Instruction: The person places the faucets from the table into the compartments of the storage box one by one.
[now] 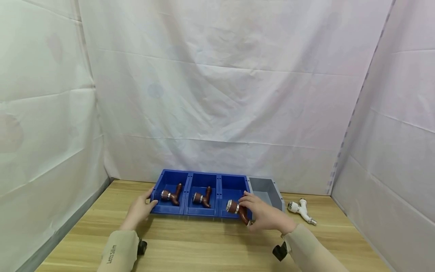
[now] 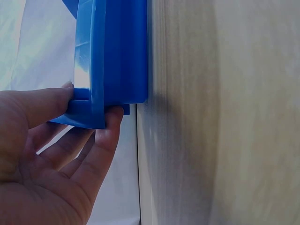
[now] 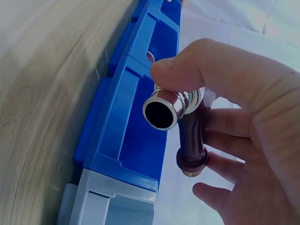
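My left hand (image 1: pixel 138 209) pinches the front left corner of the leftmost blue bin (image 2: pixel 96 51), thumb on top of the rim and fingertips below it. With thumb and fingers, my right hand (image 1: pixel 266 216) holds a brown faucet tap (image 1: pixel 234 207) with silver trim over the front of the third blue bin (image 1: pixel 234 180). In the right wrist view, the held tap's silver spout end (image 3: pixel 161 112) faces the camera and its threaded end points down. One brown tap (image 1: pixel 175 197) lies in the leftmost bin, and another similar tap (image 1: pixel 205 199) in the second bin (image 1: pixel 204 179).
A grey bin (image 1: pixel 263 186) joins the right end of the blue row. On the wooden table (image 1: pixel 190 245), to its right, lies a white faucet tap (image 1: pixel 301 210). White sheeting (image 1: pixel 217 94) hangs behind the bins and along both sides.
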{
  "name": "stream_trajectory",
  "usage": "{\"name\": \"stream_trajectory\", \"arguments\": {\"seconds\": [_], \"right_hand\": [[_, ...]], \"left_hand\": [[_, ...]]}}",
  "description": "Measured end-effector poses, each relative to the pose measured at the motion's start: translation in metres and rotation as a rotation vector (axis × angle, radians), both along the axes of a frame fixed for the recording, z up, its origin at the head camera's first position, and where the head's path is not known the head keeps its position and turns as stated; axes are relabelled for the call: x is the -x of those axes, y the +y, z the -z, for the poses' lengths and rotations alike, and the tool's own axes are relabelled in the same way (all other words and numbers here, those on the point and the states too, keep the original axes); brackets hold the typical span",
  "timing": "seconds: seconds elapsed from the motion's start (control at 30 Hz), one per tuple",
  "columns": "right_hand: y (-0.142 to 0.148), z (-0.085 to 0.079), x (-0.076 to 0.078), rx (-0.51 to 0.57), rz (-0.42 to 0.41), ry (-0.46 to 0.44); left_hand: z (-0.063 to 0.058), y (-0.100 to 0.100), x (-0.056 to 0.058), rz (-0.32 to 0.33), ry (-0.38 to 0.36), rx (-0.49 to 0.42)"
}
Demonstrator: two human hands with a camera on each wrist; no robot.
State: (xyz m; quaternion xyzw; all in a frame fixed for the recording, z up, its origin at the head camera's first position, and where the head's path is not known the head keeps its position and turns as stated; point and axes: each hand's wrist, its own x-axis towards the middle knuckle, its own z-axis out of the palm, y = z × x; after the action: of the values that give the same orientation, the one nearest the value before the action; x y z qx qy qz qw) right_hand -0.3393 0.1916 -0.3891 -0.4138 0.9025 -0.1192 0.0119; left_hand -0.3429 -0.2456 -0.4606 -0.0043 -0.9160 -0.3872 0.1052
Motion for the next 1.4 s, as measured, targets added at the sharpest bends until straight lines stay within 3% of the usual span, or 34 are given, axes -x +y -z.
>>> {"name": "stream_trajectory", "arguments": {"seconds": [1.07, 1.3, 1.4], "right_hand": [[0.000, -0.004, 0.018, -0.018, 0.038, 0.056], [-0.003, -0.008, 0.019, -0.008, 0.057, 0.031], [-0.004, -0.009, 0.019, -0.015, 0.064, 0.039]], "left_hand": [[0.000, -0.001, 0.001, 0.002, 0.008, 0.010], [0.001, 0.001, 0.000, -0.003, -0.017, -0.088], [0.002, 0.001, 0.000, -0.004, -0.013, -0.089]]}}
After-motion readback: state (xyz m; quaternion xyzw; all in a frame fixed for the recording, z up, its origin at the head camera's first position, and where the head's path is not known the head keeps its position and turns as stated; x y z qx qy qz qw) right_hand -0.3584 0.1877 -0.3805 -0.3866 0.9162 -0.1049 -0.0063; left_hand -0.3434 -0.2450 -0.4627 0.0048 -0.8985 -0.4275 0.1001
